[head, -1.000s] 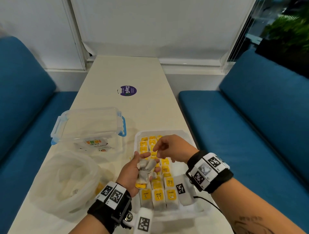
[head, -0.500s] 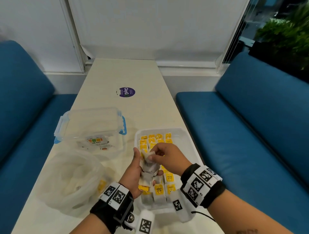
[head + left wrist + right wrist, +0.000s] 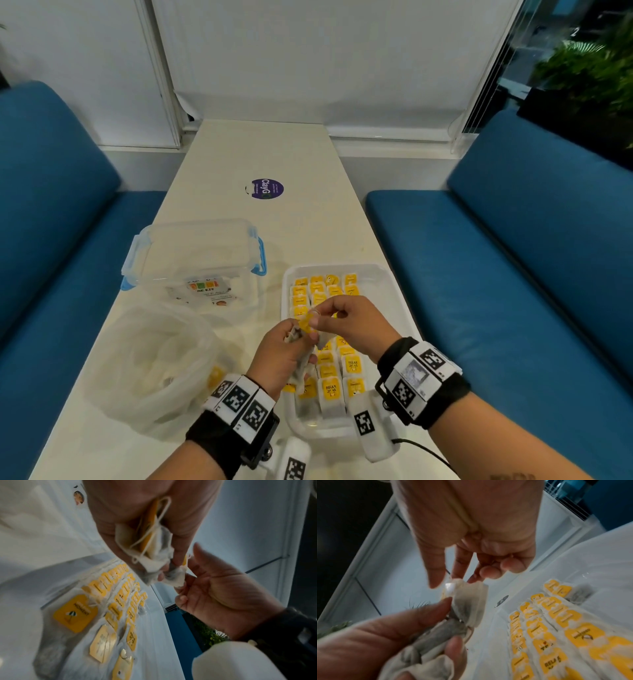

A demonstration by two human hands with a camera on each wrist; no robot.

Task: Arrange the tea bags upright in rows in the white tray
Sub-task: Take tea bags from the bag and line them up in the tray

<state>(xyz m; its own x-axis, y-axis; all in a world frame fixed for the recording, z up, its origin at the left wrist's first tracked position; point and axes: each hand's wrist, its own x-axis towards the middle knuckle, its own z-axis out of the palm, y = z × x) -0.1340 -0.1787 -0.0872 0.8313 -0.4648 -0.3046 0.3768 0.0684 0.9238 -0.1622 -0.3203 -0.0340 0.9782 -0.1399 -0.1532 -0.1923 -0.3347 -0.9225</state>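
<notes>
The white tray [image 3: 394, 287] lies on the table just in front of me, with rows of yellow-tagged tea bags [image 3: 329, 366] filling its left and middle part. Above its left side, my left hand [image 3: 296, 341] grips a bunch of loose tea bags [image 3: 150, 550]. My right hand [image 3: 317, 317] pinches one tea bag [image 3: 469, 599] by its top, thumb and forefinger on it, right at the left hand's fingertips. That bag's yellow tag [image 3: 306, 323] shows between the two hands. The lower part of the bunch is hidden by the left palm.
A clear lidded box with blue clips [image 3: 195, 253] stands left of the tray. A crumpled clear plastic bag [image 3: 154, 366] lies nearer, at the left. A purple sticker [image 3: 267, 189] marks the far table. Blue sofas [image 3: 513, 274] flank the narrow table. The tray's right strip [image 3: 380, 308] is bare.
My right hand came from above the tray to the bunch in my left hand and took hold of one tea bag. Both hands rose slightly; the left still holds the bunch.
</notes>
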